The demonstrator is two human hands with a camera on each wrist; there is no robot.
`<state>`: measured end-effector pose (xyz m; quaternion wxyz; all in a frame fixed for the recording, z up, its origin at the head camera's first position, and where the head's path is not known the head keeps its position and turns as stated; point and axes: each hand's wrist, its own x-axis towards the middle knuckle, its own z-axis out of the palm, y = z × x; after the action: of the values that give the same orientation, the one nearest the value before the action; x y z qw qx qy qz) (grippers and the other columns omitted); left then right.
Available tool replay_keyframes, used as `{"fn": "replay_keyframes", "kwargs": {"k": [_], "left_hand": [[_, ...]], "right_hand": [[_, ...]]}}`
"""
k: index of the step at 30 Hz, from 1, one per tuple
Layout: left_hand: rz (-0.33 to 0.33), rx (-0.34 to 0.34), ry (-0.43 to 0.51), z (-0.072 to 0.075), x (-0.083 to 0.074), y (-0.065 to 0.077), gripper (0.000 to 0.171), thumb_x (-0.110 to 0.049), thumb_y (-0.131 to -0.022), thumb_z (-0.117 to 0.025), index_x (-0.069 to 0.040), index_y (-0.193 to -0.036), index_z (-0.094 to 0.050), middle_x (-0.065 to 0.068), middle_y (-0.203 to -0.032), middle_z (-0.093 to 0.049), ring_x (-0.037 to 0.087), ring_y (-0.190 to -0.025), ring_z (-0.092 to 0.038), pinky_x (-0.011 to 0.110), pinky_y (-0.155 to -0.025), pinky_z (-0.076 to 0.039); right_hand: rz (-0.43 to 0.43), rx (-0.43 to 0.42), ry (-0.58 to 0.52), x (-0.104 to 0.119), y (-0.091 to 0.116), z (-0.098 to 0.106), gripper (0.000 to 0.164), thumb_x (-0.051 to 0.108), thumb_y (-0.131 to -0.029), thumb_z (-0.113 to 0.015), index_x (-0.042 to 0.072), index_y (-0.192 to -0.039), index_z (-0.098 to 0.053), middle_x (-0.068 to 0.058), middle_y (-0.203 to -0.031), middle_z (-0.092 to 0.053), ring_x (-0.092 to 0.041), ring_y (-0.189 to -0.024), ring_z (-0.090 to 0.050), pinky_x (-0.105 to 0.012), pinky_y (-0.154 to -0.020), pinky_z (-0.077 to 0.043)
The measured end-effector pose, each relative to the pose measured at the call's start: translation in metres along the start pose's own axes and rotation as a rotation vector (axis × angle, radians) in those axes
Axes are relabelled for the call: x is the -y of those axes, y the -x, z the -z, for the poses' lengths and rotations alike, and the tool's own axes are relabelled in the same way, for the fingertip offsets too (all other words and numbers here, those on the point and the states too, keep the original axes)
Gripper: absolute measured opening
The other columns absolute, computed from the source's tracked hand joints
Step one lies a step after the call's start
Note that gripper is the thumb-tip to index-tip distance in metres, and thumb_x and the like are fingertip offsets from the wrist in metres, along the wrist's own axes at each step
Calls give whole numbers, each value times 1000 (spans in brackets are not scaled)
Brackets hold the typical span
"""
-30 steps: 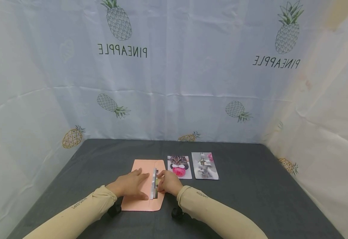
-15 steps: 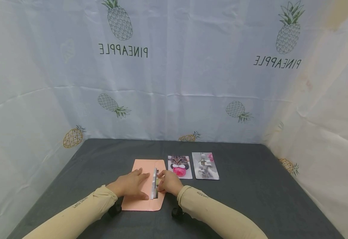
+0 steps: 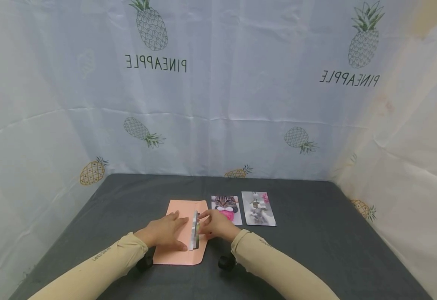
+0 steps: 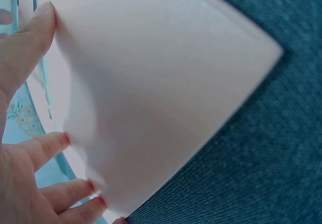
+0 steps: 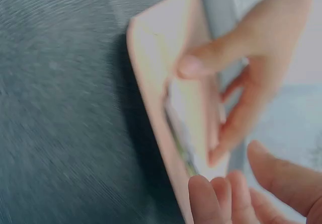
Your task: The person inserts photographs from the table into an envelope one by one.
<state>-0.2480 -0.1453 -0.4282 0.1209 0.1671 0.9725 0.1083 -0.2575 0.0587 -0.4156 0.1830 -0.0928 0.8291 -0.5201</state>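
Note:
A peach envelope [image 3: 184, 206] lies on the dark cloth, with several photo cards [image 3: 194, 243] showing as a narrow strip in its opening. My left hand [image 3: 164, 231] presses on the envelope with fingers spread, left of that opening. Over the envelope's right edge is my right hand [image 3: 217, 225], close beside the cards. Its thumb and bent fingers [image 5: 204, 199] stand apart in the right wrist view, and nothing shows between them. The left wrist view catches the envelope's broad face [image 4: 146, 88] under the left thumb and fingertips.
A cat photo [image 3: 224, 202] lies right of the envelope, partly behind the right hand. Farther right is a grey photo [image 3: 257, 210] with a pink patch. A white pineapple-print curtain [image 3: 241, 91] closes off the table's back and sides.
My right hand has drawn slightly up and to the right, off the cards' edge, and now covers part of the cat photo. My left hand and the envelope stay where they were.

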Motion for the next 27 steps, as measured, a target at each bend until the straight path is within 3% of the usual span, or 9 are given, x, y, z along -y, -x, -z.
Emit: {"fn": "replay_keyframes", "kwargs": {"k": [6,15,20,27], "left_hand": [[-3,2,-15,-1,1,-3,94,-62,-68,-77,-19,-145,-45,19,-153,-34,37,-139,-37,58,-100,-40],[-22,-8,-6,-1,1,3,93,-60,-69,-78,-17,-145,-45,21,-153,-34,37,-140,-36,58,-101,-40],[-32,-17,-13,-1,1,3,93,-61,-69,-77,-18,-145,-45,20,-153,-34,36,-140,-36,57,-100,-41],[-30,-19,-18,-1,1,2,93,-62,-69,-76,-18,-145,-45,20,-153,-35,36,-140,-37,57,-100,-41]], "right_hand": [[59,21,-84,1,1,36,43,3,-88,-68,-2,-129,-57,-17,-98,-68,-31,-89,-67,-41,-74,-58],[49,-131,-186,-19,-14,109,43,7,-95,-59,-2,-136,-50,-28,-126,-58,-45,-113,-59,-55,-92,-49],[70,-208,-161,-40,-17,149,47,15,-98,-58,1,-140,-46,-28,-135,-52,-46,-123,-51,-54,-97,-46],[55,-384,-111,-68,-21,183,50,13,-97,-59,-4,-141,-44,-30,-131,-56,-45,-116,-55,-51,-93,-49]]}}
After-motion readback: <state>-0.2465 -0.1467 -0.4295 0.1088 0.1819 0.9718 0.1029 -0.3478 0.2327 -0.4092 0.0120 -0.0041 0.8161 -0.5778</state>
